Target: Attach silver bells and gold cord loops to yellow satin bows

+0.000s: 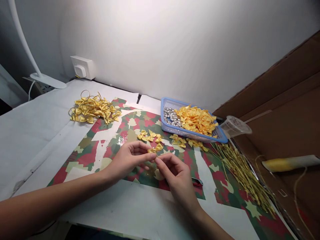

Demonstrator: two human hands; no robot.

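Note:
A small yellow ribbon bow [155,149] is pinched between both hands above the red, green and cream patterned sheet [100,146]. My left hand [130,159] grips the bow's left side with thumb and fingers closed. My right hand [175,175] pinches at the bow's lower right, fingers curled. Three loose yellow bows [150,136] lie just beyond the hands. A blue basket [172,130] behind them holds silver bells [170,116] and a heap of yellow bows [196,119].
A pile of finished gold bows with loops [93,109] sits at the back left. Gold wire ties [241,171] lie in a bundle at the right. A clear plastic cup [235,126], a thread spool [290,163], cardboard [282,100], a wall socket [82,67] and a lamp base [47,80] surround the table.

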